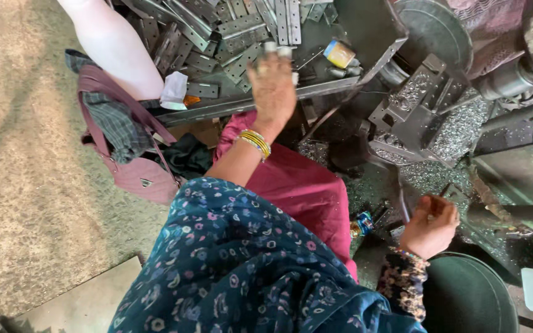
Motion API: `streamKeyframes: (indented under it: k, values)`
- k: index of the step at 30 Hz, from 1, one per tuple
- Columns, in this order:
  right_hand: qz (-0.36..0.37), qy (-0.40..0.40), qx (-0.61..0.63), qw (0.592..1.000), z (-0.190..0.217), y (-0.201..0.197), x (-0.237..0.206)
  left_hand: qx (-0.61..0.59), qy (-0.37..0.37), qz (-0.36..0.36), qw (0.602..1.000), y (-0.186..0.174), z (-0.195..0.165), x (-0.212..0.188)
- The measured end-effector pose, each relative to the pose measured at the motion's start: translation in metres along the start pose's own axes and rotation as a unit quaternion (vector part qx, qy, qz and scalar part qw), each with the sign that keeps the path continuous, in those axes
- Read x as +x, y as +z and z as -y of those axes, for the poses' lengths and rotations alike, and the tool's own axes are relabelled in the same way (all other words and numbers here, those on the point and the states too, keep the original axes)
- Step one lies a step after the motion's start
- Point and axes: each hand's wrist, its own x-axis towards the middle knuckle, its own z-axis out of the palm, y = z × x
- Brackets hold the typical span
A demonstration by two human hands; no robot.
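1. Far to my left, a pink handbag (132, 172) lies on the gritty floor (26, 154), with a dark checked cloth (113, 120) draped over it.
2. Just above the bag, a bare arm of another person (115, 46) crosses the upper left corner, beside a small white scrap (174, 89) on the tray edge.
3. The metal tray (374, 37) ahead of me is heaped with flat grey hinge plates (229, 34), lying at all angles.
4. My left hand (272, 89) is stretched over the tray's front edge, yellow bangles (255, 142) at the wrist; my fingers (270, 49) are spread and lie flat on the plates, clamped on nothing.
5. Right of that hand, a small yellow and blue roll (339, 53) sits in the tray.
6. Further right stands the dark press fixture (411, 114), with bright metal shavings (461, 132) all around it.
7. My right hand (430, 225) is low on the right, fingers curled tight round a thin dark lever (404, 209) near the machine.
8. Below it is a round dark green drum lid (467, 296).
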Motion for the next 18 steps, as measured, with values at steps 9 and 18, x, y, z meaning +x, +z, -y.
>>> streamKeyframes:
  k: [9, 18]
  values:
    - [0.156, 0.059, -0.057, 0.984, 0.006, -0.008, 0.013, 0.016, -0.007, 0.175, 0.984, 0.016, 0.057, 0.026]
    - [0.192, 0.092, -0.056, 0.976, -0.010, -0.001, 0.011, -0.055, -0.181, 0.097, 0.977, -0.015, 0.086, 0.019]
